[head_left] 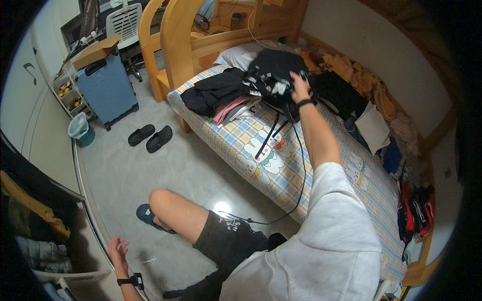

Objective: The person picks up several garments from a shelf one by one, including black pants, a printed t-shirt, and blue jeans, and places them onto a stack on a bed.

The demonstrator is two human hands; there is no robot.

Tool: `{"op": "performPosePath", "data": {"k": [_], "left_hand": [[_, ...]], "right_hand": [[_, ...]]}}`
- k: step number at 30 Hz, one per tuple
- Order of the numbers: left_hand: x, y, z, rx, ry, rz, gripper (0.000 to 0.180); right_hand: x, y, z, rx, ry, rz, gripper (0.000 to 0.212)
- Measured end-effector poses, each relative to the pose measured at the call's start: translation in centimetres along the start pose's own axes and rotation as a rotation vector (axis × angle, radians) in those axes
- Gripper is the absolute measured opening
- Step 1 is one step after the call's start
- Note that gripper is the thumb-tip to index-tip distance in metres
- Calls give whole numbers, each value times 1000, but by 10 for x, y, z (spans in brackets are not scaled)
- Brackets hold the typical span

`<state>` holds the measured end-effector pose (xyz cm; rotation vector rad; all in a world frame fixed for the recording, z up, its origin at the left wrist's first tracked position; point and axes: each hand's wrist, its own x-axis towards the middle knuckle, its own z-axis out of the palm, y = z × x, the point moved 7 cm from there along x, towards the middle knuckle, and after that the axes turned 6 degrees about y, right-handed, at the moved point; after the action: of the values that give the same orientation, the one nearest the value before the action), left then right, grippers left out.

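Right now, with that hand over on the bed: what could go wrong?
1. Snag: a black cable loops from near the black bag past the bed's edge to the dark shorts; moving the bag or standing could tug it.
2. Spill: the black garment lies on folded clothes near that edge; a shove from the right hand might push them off.

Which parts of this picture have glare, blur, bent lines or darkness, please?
In the head view, a bright glare spot on the floor; in the head view, blur around the right hand and black item; in the head view, a curved wardrobe edge and black corners.
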<state>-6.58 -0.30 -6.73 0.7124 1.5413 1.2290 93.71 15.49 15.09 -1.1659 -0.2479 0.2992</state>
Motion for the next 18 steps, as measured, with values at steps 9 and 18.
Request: {"op": "performPosePath", "data": {"k": [9, 18], "left_hand": [[-18, -21, -33, 251, 170, -3, 22], [-54, 36, 29, 1064, 3, 710, 11]], "right_hand": [[-111, 193, -42, -630, -87, 498, 23], [-462, 119, 191, -413, -1307, 317, 9]]}}
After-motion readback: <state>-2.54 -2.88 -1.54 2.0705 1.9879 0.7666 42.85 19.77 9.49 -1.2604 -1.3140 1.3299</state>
